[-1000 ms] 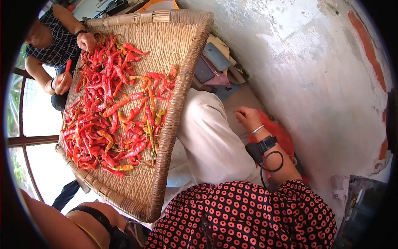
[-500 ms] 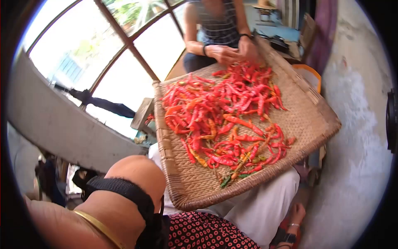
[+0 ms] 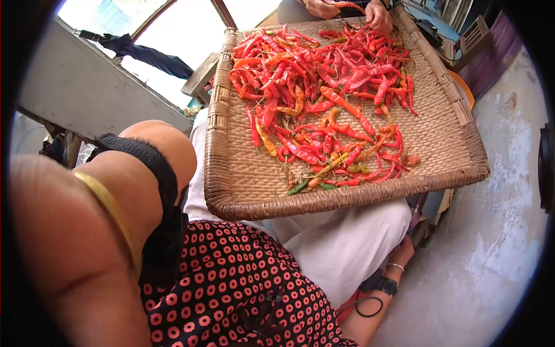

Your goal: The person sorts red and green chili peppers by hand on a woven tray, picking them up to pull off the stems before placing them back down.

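A woven tray point(image 3: 439, 130) with red, orange and a few green chili peppers point(image 3: 324, 81) rests over light trousers. My left hand point(image 3: 52, 231) is large and close at the left edge, by a gold bangle; its fingers are out of view. Down at the right, my right hand point(image 3: 403, 250), with a bracelet and a black watch at the wrist, is low beside the trouser knee under the tray's near edge; its fingers are mostly hidden. Neither hand touches the peppers.
Across the tray, another person's hands point(image 3: 378, 16) hold a red pepper at the far edge. A dark folded umbrella point(image 3: 147, 55) leans by the window at upper left. A worn wall point(image 3: 485, 231) stands at right. A black-and-pink patterned garment point(image 3: 225, 277) fills the lower middle.
The view has tipped down, so the tray sits higher and more of the patterned garment shows. The other person's hands have parted, with a pepper between them. My right forearm shows more.
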{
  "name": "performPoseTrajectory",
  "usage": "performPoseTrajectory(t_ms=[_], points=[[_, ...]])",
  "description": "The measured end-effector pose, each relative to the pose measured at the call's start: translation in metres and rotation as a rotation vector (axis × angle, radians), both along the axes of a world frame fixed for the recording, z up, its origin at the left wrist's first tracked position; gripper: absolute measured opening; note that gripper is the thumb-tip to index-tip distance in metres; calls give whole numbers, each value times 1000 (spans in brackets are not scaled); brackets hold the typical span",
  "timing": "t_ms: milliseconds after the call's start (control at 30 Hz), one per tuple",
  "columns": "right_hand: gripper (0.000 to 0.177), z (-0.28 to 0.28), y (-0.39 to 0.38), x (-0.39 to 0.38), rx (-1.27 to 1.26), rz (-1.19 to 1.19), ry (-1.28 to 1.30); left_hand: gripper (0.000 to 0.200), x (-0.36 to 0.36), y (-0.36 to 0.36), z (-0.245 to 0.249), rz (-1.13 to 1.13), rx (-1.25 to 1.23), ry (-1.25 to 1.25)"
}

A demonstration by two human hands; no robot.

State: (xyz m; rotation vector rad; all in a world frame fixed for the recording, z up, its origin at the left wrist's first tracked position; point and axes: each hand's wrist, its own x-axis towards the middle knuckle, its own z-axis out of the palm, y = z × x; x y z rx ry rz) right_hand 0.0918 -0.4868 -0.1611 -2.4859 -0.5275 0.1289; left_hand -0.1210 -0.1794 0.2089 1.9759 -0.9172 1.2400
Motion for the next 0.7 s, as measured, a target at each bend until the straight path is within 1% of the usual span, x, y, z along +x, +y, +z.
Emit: performPoseTrajectory(t_ms=[67, 100, 133, 167, 233, 267, 333, 367, 400, 433, 467, 500, 567, 633, 667, 700], points=[[14, 1, 13, 13, 36, -37, 29, 55, 13, 2, -6, 9, 7, -39], [15, 13, 22, 13, 75, -16, 26, 55, 19, 3, -9, 14, 10, -67], [15, 12, 26, 20, 119, -4, 11, 55, 28, 3, -15, 23, 15, -74], [15, -2, 29, 32, 137, -29, 3, 55, 34, 5, -21, 22, 27, -83], [16, -17, 20, 36, 63, 77, -48, 55, 47, 9, -39, 75, 59, -18], [16, -23, 11, 33, 40, 77, -29, 55, 46, 12, -48, 75, 36, 1], [20, -36, 20, 44, 10, 71, -59, 70, 52, 37, -60, 281, 385, 281], [22, -39, 25, 49, -9, 74, -69, 63, 73, 39, -71, 372, 431, 296], [27, -19, 35, 49, -120, 21, 86, 53, 87, 48, -86, 441, 465, 364], [27, -22, 40, 54, -115, 25, 86, 46, 98, 58, -101, 476, 476, 433], [27, -27, 44, 61, -155, 35, -33, 53, 104, 71, -118, 541, 512, 633], [28, -31, 45, 65, -202, 47, -148, 53, 110, 80, -138, 543, 511, 639], [29, -25, 53, 76, -232, 24, -104, 56, 121, 94, -177, 641, 427, 778], [30, -28, 62, 89, -246, -4, -74, 59, 117, 99, -207, 612, 439, 948], [32, -36, 61, 96, -281, 89, -116, 57, 114, 107, -225, 591, 549, 982], [34, -44, 61, 105, -316, 182, -159, 53, 114, 106, -226, 610, 653, 963]])
